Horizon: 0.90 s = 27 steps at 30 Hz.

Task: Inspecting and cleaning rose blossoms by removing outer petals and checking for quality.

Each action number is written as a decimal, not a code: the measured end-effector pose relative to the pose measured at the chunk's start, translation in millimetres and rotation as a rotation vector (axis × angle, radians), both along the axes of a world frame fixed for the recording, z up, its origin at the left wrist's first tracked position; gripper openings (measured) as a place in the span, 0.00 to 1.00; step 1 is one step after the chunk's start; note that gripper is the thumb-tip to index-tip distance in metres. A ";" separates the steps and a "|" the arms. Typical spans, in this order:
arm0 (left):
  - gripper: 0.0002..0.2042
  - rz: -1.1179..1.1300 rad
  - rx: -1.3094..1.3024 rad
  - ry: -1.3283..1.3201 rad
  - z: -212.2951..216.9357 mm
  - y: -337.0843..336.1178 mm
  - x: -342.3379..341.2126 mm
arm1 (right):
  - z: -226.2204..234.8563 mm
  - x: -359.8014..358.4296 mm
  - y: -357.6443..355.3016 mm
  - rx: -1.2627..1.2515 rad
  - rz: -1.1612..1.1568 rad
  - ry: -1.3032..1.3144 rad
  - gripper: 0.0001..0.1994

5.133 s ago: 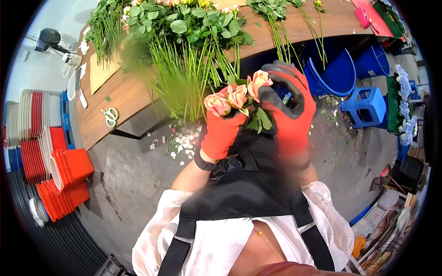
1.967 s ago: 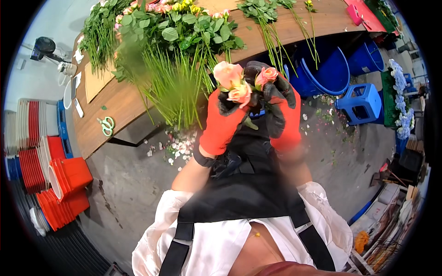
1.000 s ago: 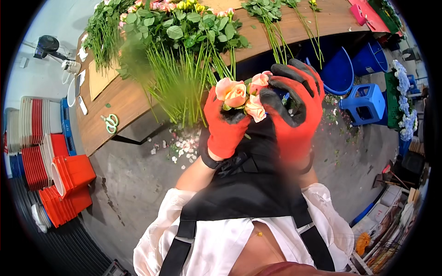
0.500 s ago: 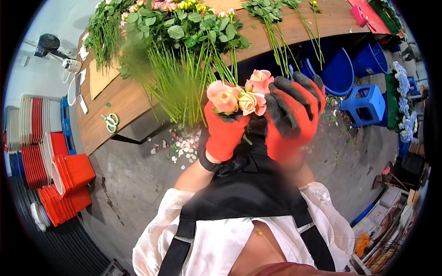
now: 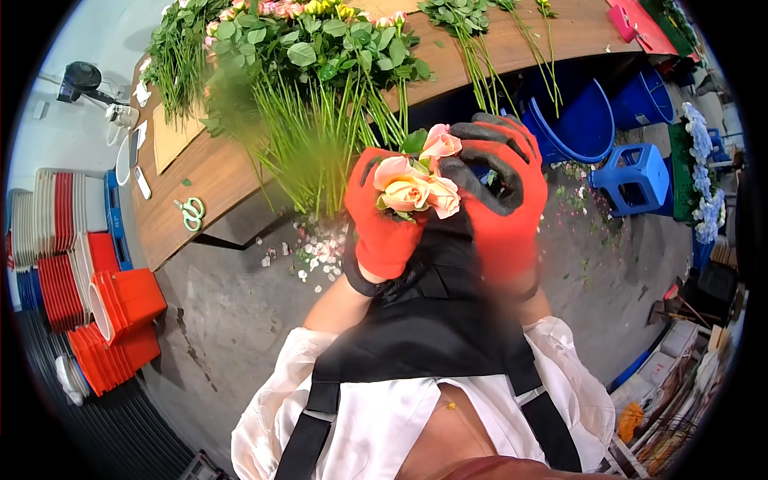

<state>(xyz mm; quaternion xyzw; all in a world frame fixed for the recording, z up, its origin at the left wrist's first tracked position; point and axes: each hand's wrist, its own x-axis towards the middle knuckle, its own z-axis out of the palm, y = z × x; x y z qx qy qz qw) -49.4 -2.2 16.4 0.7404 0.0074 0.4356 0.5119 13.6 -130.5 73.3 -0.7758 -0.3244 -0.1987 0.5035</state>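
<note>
My left hand (image 5: 382, 216), in a red glove with dark fingers, is closed around a small cluster of peach-pink roses (image 5: 404, 190). The blooms stand up above the fist, and a green leaf (image 5: 414, 142) shows behind them. My right hand (image 5: 502, 196), gloved the same way, is curled at the right side of the blooms. Its dark fingertips come together right beside the upper rose (image 5: 441, 142); what they pinch, if anything, is hidden. The stems below the left fist are mostly out of sight.
A wooden table (image 5: 184, 220) carries bunches of leafy roses (image 5: 320, 48), their stems overhanging the near edge. Green-handled scissors (image 5: 191, 214) lie at its left. Blue buckets (image 5: 580, 120), a blue stool (image 5: 632, 180) and orange-red bins (image 5: 128, 296) stand around. Petals (image 5: 320, 252) litter the floor.
The roses have turned and tipped in my left hand, and a leaf now shows behind them. My right hand has swung left and down, its fingers curling closer to the blooms.
</note>
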 end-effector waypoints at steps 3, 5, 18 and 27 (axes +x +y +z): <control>0.18 0.012 -0.040 0.069 0.2 -1.7 -2.2 | -7.5 -3.6 4.0 -0.009 -0.076 -0.118 0.12; 0.13 -0.086 -0.303 0.129 6.3 -5.5 -2.3 | -10.4 -6.5 7.6 -0.015 -0.152 -0.279 0.12; 0.22 -0.313 -0.770 0.226 -4.7 4.9 -4.6 | -25.9 -9.5 10.6 0.333 -0.011 -0.152 0.14; 0.22 -0.235 -0.669 0.276 0.7 9.0 -7.1 | -1.5 18.4 -23.5 0.164 0.087 0.000 0.19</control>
